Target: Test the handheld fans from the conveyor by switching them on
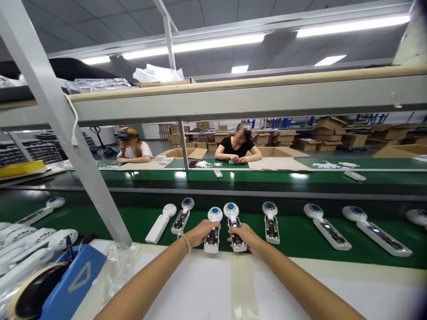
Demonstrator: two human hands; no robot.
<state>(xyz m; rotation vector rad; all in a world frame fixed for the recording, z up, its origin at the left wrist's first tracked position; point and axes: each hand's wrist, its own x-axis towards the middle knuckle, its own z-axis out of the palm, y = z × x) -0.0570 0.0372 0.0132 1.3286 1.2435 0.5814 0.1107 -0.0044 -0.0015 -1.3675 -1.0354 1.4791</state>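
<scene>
Here, left fingers cross one open device, right fingers a second device.

A blue plastic bin stands at the left, beside a crumpled clear plastic bag on the white-topped desk. A slanted white metal post rises behind them. Across the green conveyor belt, a person in a black top leans forward; open brown cardboard boxes sit nearby. Long bright ceiling lights hang above.

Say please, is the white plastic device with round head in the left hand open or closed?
Open: the device in the left hand shows its dark inner parts, uncovered.
</scene>
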